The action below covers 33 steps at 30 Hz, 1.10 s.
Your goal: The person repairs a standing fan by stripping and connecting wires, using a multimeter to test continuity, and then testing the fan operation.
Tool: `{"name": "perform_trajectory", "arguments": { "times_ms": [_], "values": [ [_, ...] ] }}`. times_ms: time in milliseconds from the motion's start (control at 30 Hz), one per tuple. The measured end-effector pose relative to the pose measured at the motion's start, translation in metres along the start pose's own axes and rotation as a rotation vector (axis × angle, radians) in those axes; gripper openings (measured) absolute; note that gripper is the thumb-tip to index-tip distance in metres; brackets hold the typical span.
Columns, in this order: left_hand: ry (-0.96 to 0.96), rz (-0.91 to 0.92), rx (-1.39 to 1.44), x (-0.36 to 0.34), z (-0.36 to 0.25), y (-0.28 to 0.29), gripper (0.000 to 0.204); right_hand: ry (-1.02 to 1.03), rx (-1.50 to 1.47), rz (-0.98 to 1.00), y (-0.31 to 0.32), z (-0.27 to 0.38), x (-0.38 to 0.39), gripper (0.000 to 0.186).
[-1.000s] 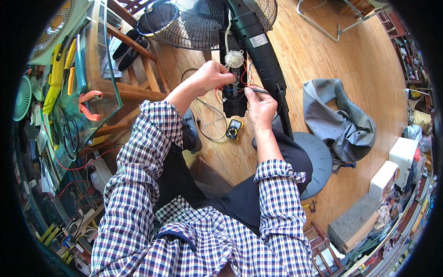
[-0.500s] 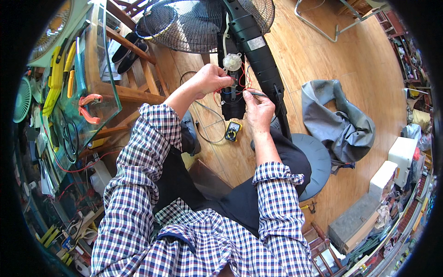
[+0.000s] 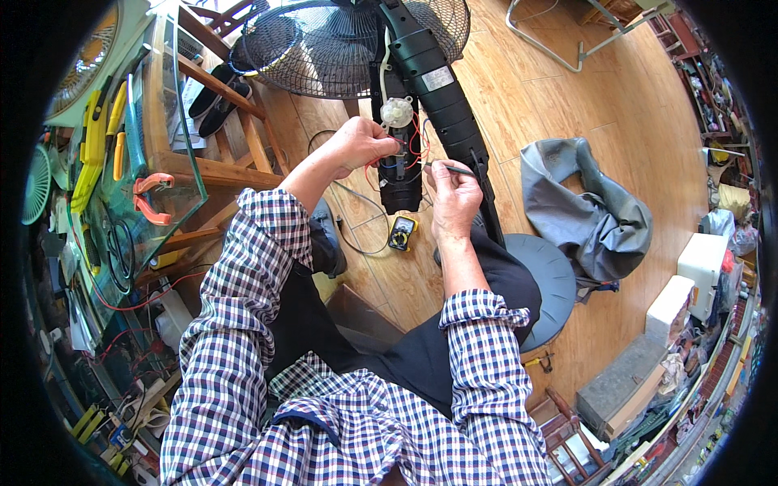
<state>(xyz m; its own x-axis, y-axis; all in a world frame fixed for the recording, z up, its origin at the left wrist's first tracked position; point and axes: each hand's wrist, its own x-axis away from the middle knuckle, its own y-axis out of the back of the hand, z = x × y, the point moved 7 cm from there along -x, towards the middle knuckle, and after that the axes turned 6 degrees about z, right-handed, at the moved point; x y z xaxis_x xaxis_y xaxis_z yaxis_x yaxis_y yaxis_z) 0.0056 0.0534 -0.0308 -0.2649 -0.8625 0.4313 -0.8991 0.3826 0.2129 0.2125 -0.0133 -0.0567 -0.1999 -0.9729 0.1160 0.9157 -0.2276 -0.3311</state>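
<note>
A black pedestal fan lies across my lap, its wire cage point(image 3: 340, 40) at the top and its open motor housing point(image 3: 400, 174) showing red and blue wires. My left hand point(image 3: 363, 144) pinches the wires beside a small white motor part point(image 3: 397, 112). My right hand point(image 3: 452, 193) holds a thin metal probe point(image 3: 450, 168) whose tip points left into the housing. The fan's black column point(image 3: 442, 97) runs down past my right hand.
A yellow multimeter point(image 3: 402, 232) lies on the wooden floor below the housing. To the left is a glass-topped wooden table point(image 3: 174, 130) with pliers and yellow tools. A grey cloth point(image 3: 583, 211) and a round dark stool point(image 3: 551, 283) sit to the right. White boxes point(image 3: 701, 267) stand at the far right.
Both hands have stayed on the fan's housing with only slight shifts. The left hand's fingers have moved a little on the wires.
</note>
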Motion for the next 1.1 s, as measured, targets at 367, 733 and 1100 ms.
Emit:
{"name": "perform_trajectory", "arguments": {
  "times_ms": [367,733,1100],
  "values": [
    [-0.008,0.008,0.009,0.001,-0.003,0.0,0.026,0.178,0.238,-0.063,0.007,0.007,-0.007,0.014],
    [0.0,0.06,-0.003,0.003,-0.004,-0.003,0.026,0.231,0.37,-0.031,-0.007,0.009,-0.012,0.016],
    [-0.013,0.032,0.005,0.008,-0.012,-0.004,0.028,0.194,0.371,0.002,-0.015,0.013,-0.01,0.013]
  ]
}}
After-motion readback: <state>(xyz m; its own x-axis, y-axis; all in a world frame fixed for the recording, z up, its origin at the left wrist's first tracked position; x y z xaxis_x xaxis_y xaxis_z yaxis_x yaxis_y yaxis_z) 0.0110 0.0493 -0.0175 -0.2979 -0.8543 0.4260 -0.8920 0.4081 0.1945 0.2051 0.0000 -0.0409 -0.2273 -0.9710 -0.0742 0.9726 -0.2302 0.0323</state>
